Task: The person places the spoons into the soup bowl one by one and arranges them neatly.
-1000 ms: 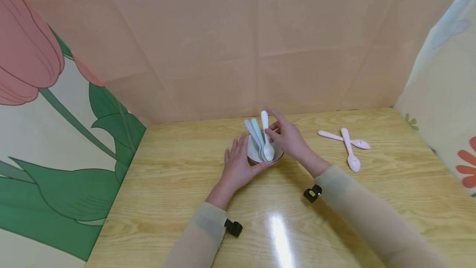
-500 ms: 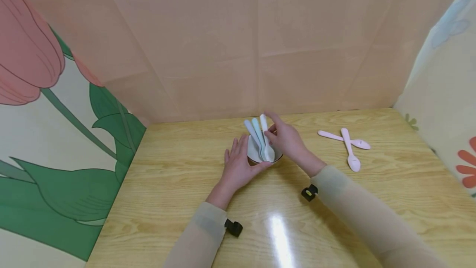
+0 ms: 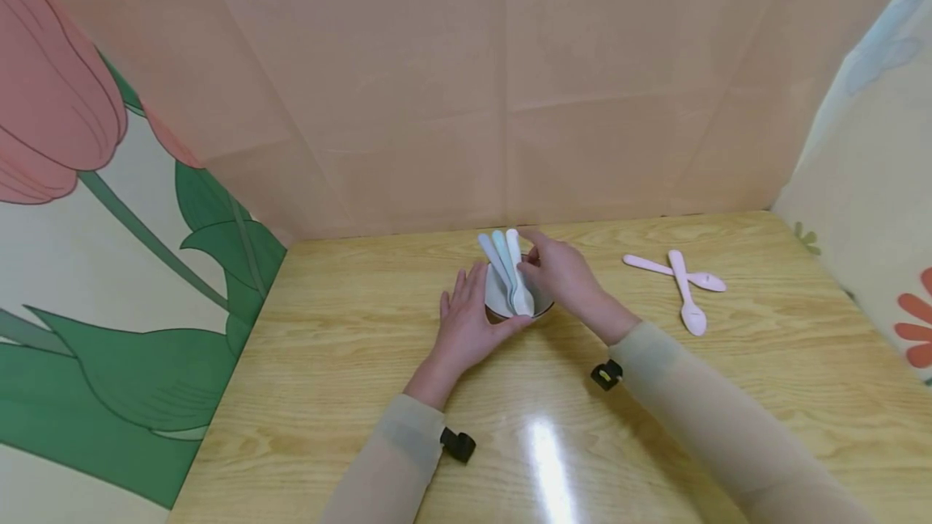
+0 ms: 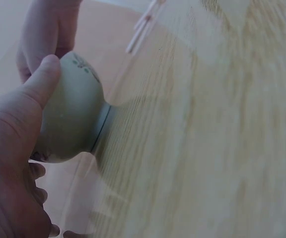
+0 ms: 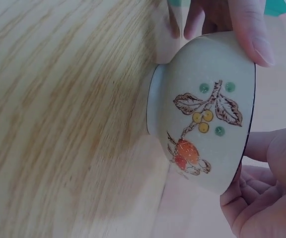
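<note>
In the head view my left hand (image 3: 466,330) holds a small round bowl (image 5: 202,109) from its near left side, thumb at the rim and fingers spread along the far side. The bowl stands on the table; the right wrist view shows painted leaves and orange fruit on its wall. Three spoons lean in it with handles up: a lavender spoon (image 3: 489,251), a light blue spoon (image 3: 500,244) and a white spoon (image 3: 514,251). My right hand (image 3: 569,275) pinches the white spoon by its handle, over the bowl's right side.
Two pink spoons, one upright in view (image 3: 684,293) and one slanting beneath it (image 3: 648,265), lie crossed on the wooden table (image 3: 335,362) to the right. A plain pinkish backdrop (image 3: 393,103) rises behind the table's far edge. A dark wrist camera (image 3: 457,445) sits by the left sleeve.
My right hand has shifted slightly left, and the white spoon has come down and left, close beside the light blue one. The left hand and the bowl have stayed put.
</note>
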`<state>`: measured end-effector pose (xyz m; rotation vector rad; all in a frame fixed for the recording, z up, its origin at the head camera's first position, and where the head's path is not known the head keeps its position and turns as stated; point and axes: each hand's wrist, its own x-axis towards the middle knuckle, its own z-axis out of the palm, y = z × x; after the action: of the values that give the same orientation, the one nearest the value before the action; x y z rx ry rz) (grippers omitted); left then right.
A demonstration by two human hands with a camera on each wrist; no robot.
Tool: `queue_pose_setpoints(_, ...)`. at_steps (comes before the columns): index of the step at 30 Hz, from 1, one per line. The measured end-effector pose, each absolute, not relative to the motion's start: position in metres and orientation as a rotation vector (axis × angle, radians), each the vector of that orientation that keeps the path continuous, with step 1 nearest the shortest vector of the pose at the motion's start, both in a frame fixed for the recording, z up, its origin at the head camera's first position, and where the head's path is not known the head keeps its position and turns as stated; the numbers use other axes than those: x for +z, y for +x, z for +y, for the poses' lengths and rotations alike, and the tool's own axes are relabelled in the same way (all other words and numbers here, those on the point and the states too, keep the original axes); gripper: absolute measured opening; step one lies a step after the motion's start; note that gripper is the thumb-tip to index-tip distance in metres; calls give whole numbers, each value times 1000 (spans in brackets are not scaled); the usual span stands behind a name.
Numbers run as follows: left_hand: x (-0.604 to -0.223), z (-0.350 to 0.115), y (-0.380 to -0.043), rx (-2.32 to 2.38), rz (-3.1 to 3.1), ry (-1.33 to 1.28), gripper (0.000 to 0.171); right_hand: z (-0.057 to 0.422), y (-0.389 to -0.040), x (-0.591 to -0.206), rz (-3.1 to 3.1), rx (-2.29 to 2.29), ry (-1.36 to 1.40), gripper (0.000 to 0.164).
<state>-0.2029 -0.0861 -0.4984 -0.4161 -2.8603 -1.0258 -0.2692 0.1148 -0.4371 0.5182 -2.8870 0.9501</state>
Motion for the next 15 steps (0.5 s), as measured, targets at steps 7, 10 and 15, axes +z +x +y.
queue_pose_setpoints(7,-497,-86,-202,-1012,-2872,-406,120,114,-268,-436,-2892,921,573,55)
queue_pose_setpoints(10,-497,-86,-203,-1015,-2871,-407,120,114,-268,-436,-2895,916,587,53)
queue_pose_setpoints(15,-497,-86,-203,-1010,-2871,-407,120,114,-268,-436,-2897,923,599,52)
